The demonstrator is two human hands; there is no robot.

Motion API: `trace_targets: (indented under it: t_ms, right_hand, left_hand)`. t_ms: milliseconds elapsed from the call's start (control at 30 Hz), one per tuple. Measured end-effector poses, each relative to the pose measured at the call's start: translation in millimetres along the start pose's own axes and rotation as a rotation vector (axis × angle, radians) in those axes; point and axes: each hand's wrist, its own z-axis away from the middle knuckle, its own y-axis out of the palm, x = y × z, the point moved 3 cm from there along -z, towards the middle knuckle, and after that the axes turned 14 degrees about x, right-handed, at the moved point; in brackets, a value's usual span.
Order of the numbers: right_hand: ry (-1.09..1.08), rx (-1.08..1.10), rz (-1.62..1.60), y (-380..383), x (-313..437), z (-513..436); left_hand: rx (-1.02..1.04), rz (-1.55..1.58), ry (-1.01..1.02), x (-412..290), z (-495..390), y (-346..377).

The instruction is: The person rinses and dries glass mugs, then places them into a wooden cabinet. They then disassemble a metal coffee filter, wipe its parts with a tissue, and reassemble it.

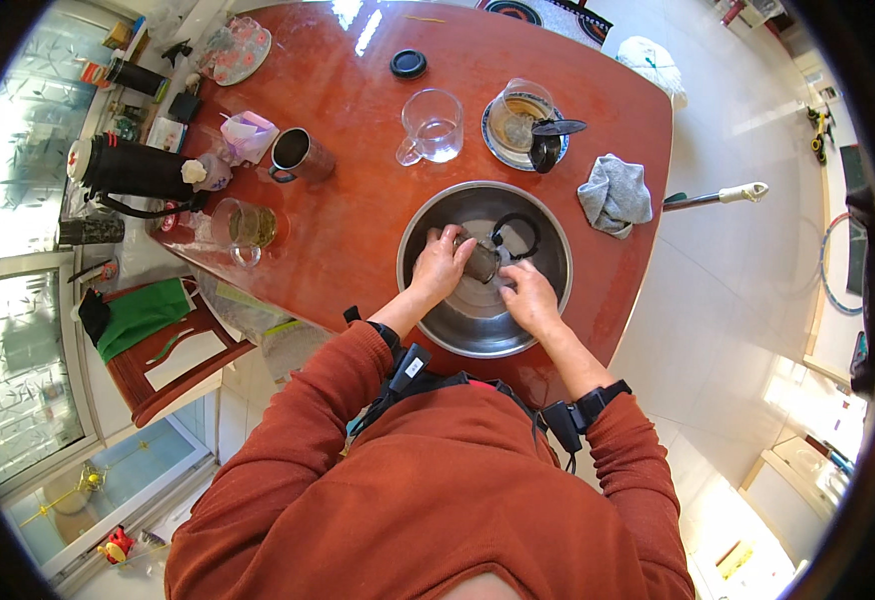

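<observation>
A stainless steel basin (445,330) with shallow water stands at the table's near edge, and both my hands are inside it. My left hand (437,266) grips a small grey metal cylinder (481,264) that looks like a tea strainer, tilted with its open end towards my right hand. At that open end my right hand (531,298) has its fingers curled in. Something pale shows by those fingertips, too small to identify. Beyond the strainer, a black ring-like piece (533,231) lies in the basin.
Behind the basin stand a clear glass mug (433,135) and a glass teapot (516,124) on a plate. A grey cloth (615,196) lies right. Leftward are a metal mug (302,155), a glass of tea (246,225) and a black thermos (134,169). A black lid (408,64) lies at the back.
</observation>
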Motion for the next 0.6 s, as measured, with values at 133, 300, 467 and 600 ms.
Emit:
trace_targets:
  t_ms: [133, 300, 467, 600]
  right_hand:
    - [0.094, 0.063, 0.21, 10, 0, -6]
    - [0.004, -0.097, -0.114, -21, 12, 13]
    - [-0.362, -0.196, -0.333, -33, 53, 28]
    - [-0.358, -0.226, -0.359, -19, 66, 16]
  left_hand:
    - [0.037, 0.1, 0.024, -5, 4, 1]
    - [0.026, 0.189, 0.117, -13, 16, -25]
    - [-0.007, 0.08, 0.318, -41, 36, -37]
    - [-0.007, 0.167, 0.319, -55, 45, -31]
